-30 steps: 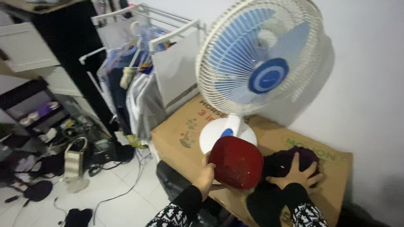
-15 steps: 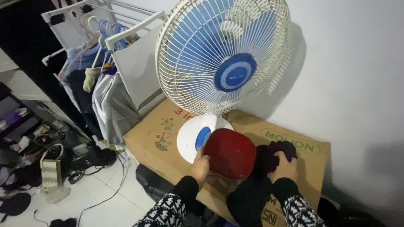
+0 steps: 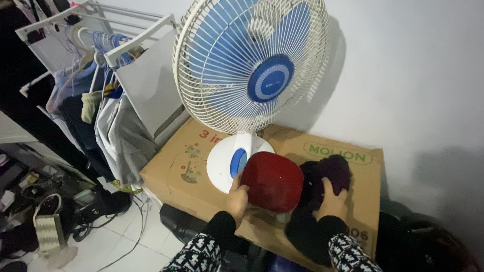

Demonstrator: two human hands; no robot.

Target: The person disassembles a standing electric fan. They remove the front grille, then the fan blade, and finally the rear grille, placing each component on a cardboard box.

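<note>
A white wall backs a cardboard box point(image 3: 341, 177) that serves as the surface, with a white-and-blue fan point(image 3: 247, 62) standing on it. The left hand point(image 3: 239, 198) has its grip closed on a red cap point(image 3: 273, 181) beside the fan's base — the right hand point(image 3: 331, 202) presses fingers into a dark garment point(image 3: 321, 175) lying on the box. A clothes rack point(image 3: 103, 86) stands to the left.

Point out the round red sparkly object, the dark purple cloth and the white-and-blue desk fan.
Round red sparkly object point(image 3: 273, 182), head view, its middle.
Dark purple cloth point(image 3: 333, 169), head view, upper bunch.
White-and-blue desk fan point(image 3: 270, 78), head view, blue hub.
</note>
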